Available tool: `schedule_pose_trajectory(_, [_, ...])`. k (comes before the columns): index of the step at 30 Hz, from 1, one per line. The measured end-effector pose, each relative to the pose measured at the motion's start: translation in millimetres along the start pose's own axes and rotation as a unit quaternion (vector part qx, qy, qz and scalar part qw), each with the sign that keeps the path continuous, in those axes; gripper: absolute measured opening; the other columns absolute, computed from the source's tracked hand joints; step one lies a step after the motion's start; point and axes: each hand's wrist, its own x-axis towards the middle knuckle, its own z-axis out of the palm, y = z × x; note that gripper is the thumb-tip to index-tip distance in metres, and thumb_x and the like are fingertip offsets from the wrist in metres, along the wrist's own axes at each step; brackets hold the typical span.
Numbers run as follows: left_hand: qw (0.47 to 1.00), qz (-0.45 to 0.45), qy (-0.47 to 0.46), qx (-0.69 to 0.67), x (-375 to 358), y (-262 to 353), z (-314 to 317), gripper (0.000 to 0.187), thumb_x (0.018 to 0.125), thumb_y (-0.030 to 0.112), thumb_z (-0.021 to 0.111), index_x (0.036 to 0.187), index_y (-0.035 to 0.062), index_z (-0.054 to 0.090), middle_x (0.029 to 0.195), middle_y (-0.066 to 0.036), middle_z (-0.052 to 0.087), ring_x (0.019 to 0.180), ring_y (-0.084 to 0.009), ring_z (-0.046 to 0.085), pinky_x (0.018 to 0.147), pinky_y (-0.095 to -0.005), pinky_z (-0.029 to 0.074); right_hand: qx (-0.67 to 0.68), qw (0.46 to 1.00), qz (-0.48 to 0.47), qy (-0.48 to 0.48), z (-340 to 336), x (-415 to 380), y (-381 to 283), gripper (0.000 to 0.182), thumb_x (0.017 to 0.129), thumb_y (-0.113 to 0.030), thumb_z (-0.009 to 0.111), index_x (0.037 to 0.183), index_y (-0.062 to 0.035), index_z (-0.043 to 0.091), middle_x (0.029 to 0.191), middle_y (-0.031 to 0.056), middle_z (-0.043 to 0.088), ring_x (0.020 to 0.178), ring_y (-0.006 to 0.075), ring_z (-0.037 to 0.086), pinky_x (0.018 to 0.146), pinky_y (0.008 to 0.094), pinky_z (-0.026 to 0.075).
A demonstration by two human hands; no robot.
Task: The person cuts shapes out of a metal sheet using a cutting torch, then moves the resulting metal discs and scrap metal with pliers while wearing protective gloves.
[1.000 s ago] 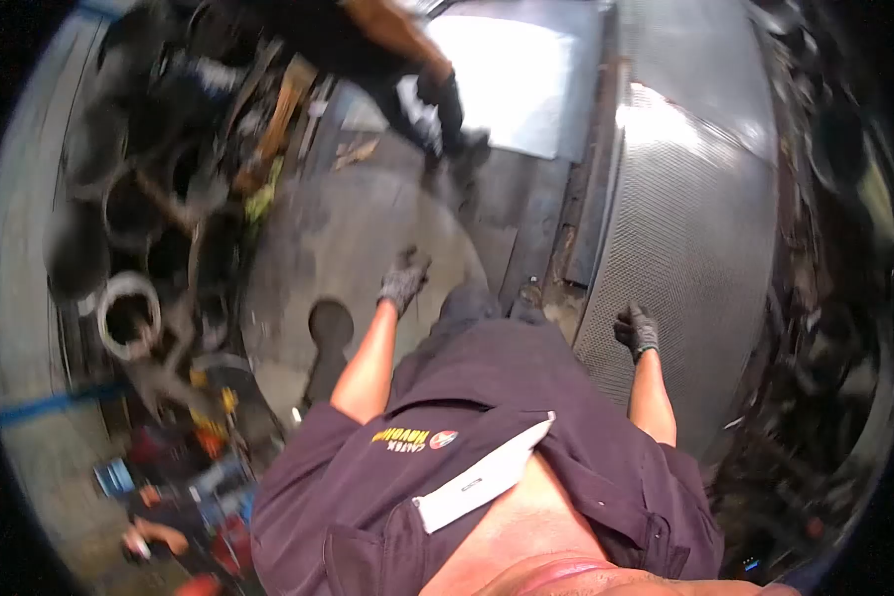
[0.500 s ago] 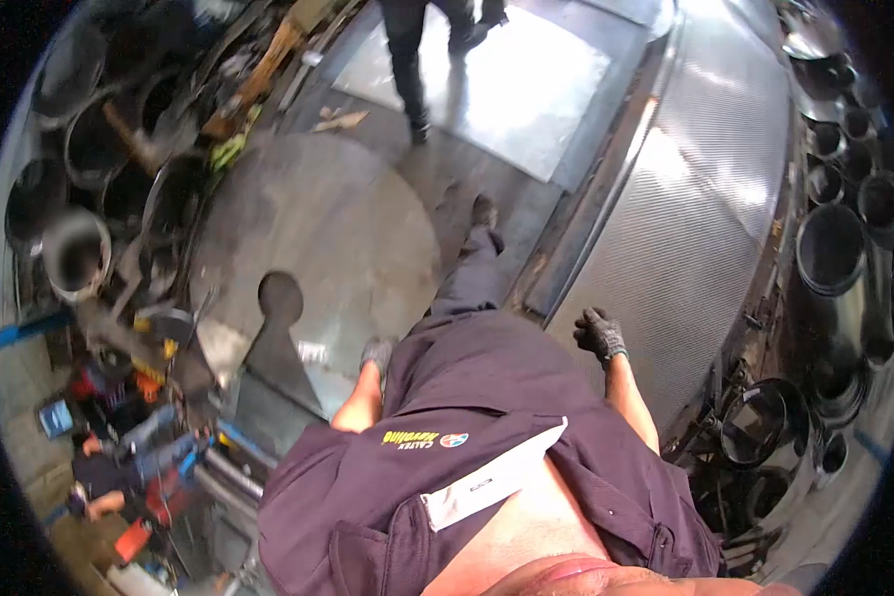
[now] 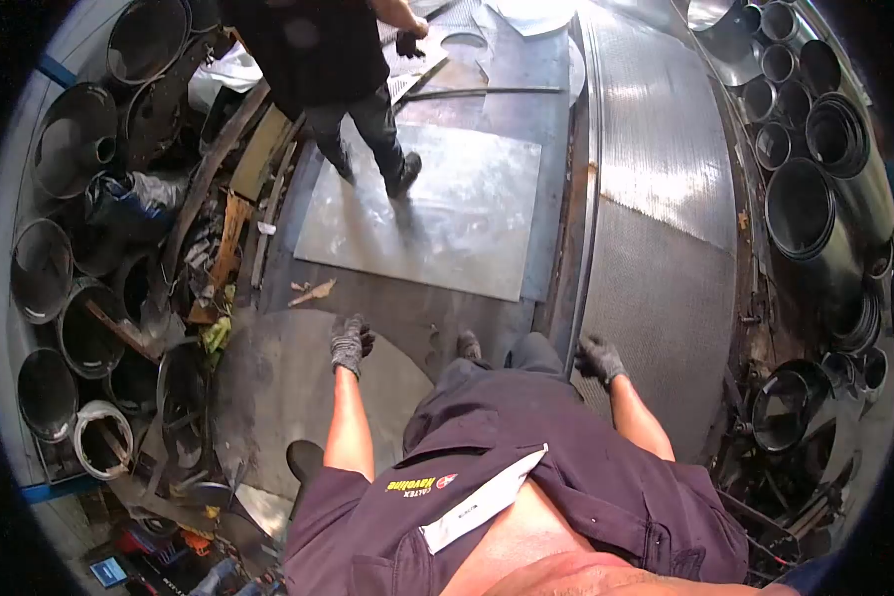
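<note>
My left hand, in a grey work glove, hangs in front of my body with its fingers loosely apart. It holds nothing and overlaps the big rounded metal sheet on the floor in this view. On the other side, my right hand, gloved the same way, has loosely bent, parted fingers and nothing in them. It is nearest to the long ribbed metal sheet. One of my shoes shows on the dark floor plates ahead.
Ahead, a person in dark clothes walks on a bright flat metal sheet. Rolled metal tubes are stacked along the right. Pipes, wood scraps and a yellow-green cloth line the left.
My view has moved forward and tipped up, so the person ahead shows more fully. My left hand has swung forward from beside my hip; my right hand stays near my right side.
</note>
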Motion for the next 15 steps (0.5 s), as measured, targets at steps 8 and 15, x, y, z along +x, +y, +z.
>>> schedule_pose_trajectory(8, [0.975, -0.180, -0.047, -0.120, 126, -76, 7, 0.062, 0.102, 0.051, 0.042, 0.138, 0.0037, 0.058, 0.140, -0.017, 0.062, 0.122, -0.0395, 0.062, 0.107, -0.0523, 0.047, -0.326, 0.941, -0.092, -0.007, -47, 148, 109, 0.055, 0.091, -0.047, 0.066, 0.123, -0.0028, 0.070, 0.109, 0.0176, 0.074, 0.100, 0.0308, 0.072, 0.085, 0.0436, 0.056])
schedule_pose_trajectory(15, [0.967, -0.249, 0.021, 0.046, 75, -81, 138, 0.041, 0.104, 0.039, 0.042, 0.125, 0.0160, 0.068, 0.130, -0.005, 0.069, 0.115, -0.0280, 0.068, 0.094, -0.0484, 0.054, -0.442, 0.879, -0.122, -0.134, -101, 317, 23, 0.056, 0.096, -0.053, 0.059, 0.121, -0.0041, 0.072, 0.118, 0.0123, 0.074, 0.113, 0.0286, 0.069, 0.090, 0.0380, 0.053])
